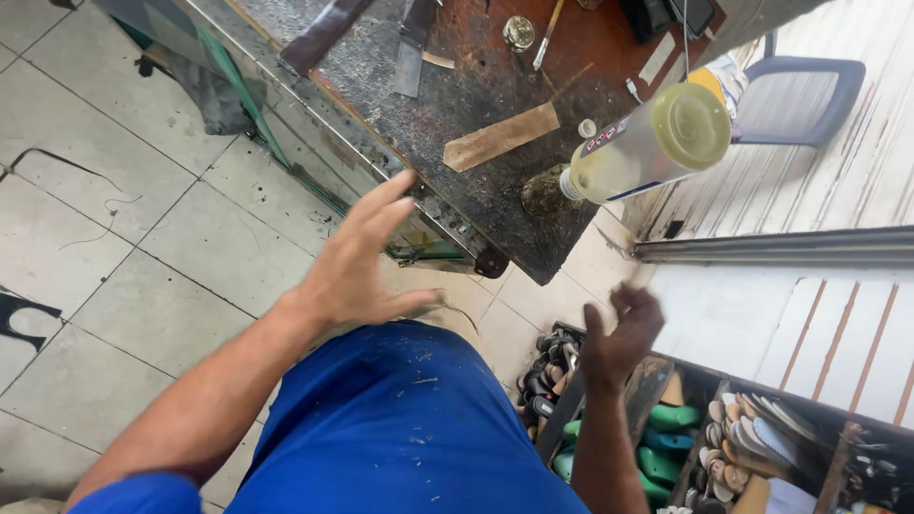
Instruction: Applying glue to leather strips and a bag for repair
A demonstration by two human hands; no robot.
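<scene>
Counts: two hands, left hand [357,262] and right hand [619,333], both open, holding nothing. One clear bottle [647,143] with yellowish liquid. One table [457,86]. One wooden strip [502,136]. One round metal lid [519,32]. One blue chair [800,95]. Shoe soles in box [657,381]: many, uncountable.

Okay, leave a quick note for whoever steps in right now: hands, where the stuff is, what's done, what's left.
Left hand: open, fingers spread, holding nothing, raised toward the workbench edge.
Right hand: open, empty, raised above the box of shoe lasts.
Clear bottle of yellowish liquid: above the bench's right corner, tilted cap-down; neither hand touches it, and what supports it cannot be told.
On the bench: a tan strip and a small cap.
Done: nothing in either grip.
Left: bottle not yet in hand.
</scene>
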